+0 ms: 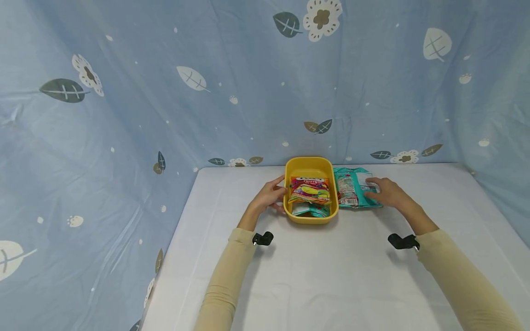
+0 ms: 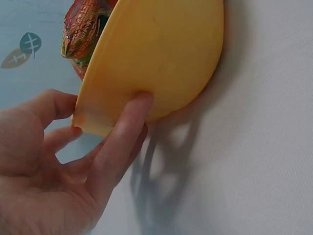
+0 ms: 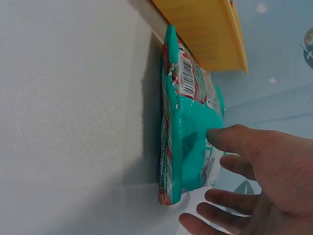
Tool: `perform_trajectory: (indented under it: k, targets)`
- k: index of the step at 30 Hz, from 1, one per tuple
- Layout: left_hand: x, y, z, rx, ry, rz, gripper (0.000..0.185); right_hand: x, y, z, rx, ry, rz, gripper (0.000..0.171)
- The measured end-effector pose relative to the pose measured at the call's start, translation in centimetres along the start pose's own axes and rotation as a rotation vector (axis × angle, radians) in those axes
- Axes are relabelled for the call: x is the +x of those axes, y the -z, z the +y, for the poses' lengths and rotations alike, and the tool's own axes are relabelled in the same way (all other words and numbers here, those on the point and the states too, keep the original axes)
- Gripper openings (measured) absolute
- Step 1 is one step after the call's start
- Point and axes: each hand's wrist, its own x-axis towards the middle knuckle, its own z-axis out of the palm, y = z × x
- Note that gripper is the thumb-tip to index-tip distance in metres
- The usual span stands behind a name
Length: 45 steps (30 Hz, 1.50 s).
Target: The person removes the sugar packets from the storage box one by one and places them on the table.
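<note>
A yellow plastic bin [image 1: 310, 220] stands near the back of the white table. In it lies a red and yellow candy bag [image 1: 309, 190] printed "FRUITS", with part of a teal packet [image 1: 319, 210] showing below it. My left hand [image 1: 269, 195] touches the bin's left side, its fingers spread against the outer wall and rim. To the bin's right a teal snack bag [image 1: 349, 188] with a barcode lies on the table. Over that bag's right part is my right hand [image 1: 387, 192], fingers spread. Whether its thumb [image 3: 227, 138] touches the bag, I cannot tell.
The white-covered table [image 1: 331, 276] meets a blue curtain [image 1: 248, 92] with leaf and flower prints close behind the bin. The curtain also runs along the left and right sides. Small black devices [image 1: 263, 238] sit on both wrists.
</note>
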Motion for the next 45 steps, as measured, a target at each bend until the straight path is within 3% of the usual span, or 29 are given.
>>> perform_trajectory:
  k: [9, 25, 45]
  targets:
    - [0.0, 0.0, 0.0, -0.002, -0.010, -0.006, 0.063, -0.1, 0.5, -0.6, -0.031, 0.036, 0.009, 0.060]
    - [0.0, 0.0, -0.2, 0.000, -0.022, -0.007, 0.064, -0.1, 1.3, -3.9, -0.063, -0.041, -0.022, 0.062]
    - [0.2, 0.0, -0.3, 0.006, -0.024, -0.005, 0.063, 0.7, 1.3, -6.6, -0.101, 0.001, -0.014, 0.058]
